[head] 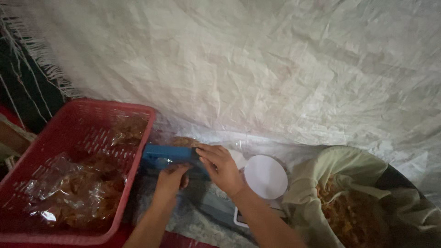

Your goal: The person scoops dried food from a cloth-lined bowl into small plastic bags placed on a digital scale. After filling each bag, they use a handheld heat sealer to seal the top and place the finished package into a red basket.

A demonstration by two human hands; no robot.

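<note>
**White Sheet, Red Basket, Blue Sealer Under Two Hands**

White woven plastic sheeting fills the space beyond both hands, crumpled and spread wide. Left of the left hand sits a red plastic basket with slotted walls, holding clear bags of brown snack. Right of the right hand lies a cloth-lined sack, open, with loose brown snack inside. Just right of the right wrist stands a white scale with a round pan.

Between the hands is a blue bar-shaped sealer, touching the basket's near wall. The right hand lies palm down on the sealer's right end, fingers together and pressing flat. The left hand is just beneath the bar, fingers curled around a clear bag of snack whose top pokes out beyond the sealer.
</note>
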